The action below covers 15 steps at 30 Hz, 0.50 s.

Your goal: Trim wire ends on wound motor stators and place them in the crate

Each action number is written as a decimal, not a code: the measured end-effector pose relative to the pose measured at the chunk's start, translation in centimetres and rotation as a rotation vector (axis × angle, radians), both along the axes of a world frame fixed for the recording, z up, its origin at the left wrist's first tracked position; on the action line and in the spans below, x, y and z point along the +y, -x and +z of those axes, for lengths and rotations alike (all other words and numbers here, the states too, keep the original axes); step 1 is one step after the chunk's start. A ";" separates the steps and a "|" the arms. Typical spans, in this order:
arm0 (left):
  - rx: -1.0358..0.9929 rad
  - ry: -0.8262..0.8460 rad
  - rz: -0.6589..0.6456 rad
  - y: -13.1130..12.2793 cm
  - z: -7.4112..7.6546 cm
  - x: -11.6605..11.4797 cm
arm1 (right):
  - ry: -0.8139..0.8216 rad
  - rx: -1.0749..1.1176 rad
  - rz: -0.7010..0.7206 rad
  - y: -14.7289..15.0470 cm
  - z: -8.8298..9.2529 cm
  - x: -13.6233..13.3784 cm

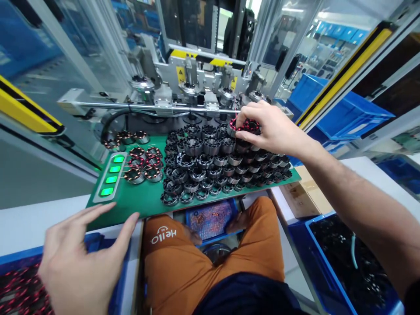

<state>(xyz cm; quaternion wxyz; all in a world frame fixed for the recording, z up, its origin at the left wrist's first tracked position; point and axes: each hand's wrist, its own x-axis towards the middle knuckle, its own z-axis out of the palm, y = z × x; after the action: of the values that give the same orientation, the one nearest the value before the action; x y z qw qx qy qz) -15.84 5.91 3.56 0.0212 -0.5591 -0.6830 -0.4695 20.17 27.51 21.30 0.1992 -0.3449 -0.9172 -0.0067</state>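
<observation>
My right hand (pixel 265 127) grips a motor stator (pixel 232 129) wound with red wire, thumb and fingers closed around its rim. It is above the back right of several stacked rows of bare black-and-grey stators (pixel 203 162) on a green board (pixel 131 203). Part of the held stator is hidden by my fingers. My left hand (pixel 85 258) is open and holds nothing, thumb and fingers spread near the board's front left edge. Between the green-lit button panel (pixel 110 179) and the bare rows sit several wound stators (pixel 144 162) with copper or red wire.
Behind the board stands a winding machine with several spindles (pixel 189 89) and a horizontal metal bar (pixel 131 106). Yellow-black posts (pixel 29 107) flank both sides. A blue bin (pixel 19 258) of red-wound parts is at left; another bin (pixel 323 258) of dark parts is at right.
</observation>
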 end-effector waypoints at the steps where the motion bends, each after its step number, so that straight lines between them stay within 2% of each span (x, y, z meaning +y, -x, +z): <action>1: 0.022 0.024 0.008 0.3 0.2 0.6 | -0.012 0.014 0.008 0.0 0.1 -0.3; 4: 0.065 0.072 -0.044 1.7 0.1 2.9 | -0.071 0.070 0.026 -0.1 0.6 -2.8; 7: 0.148 0.127 -0.046 3.1 -1.0 5.2 | -0.054 0.148 0.001 -0.2 0.2 -7.7; 9: 0.195 0.158 -0.038 3.5 -1.8 6.5 | -0.022 0.230 0.032 -0.4 -1.2 -11.3; 11: 0.200 0.171 -0.032 3.6 -2.5 7.5 | 0.036 0.267 0.067 -0.8 -3.4 -14.3; 15: 0.146 0.134 -0.007 3.5 -2.8 8.0 | 0.152 0.290 0.080 -1.8 -8.0 -17.7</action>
<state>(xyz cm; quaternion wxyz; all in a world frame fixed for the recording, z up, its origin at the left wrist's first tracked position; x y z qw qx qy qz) -19.37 13.92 0.74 0.0320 -0.5944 -0.7075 -0.3809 21.99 9.82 13.25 0.3029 -0.3194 -0.8898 0.1206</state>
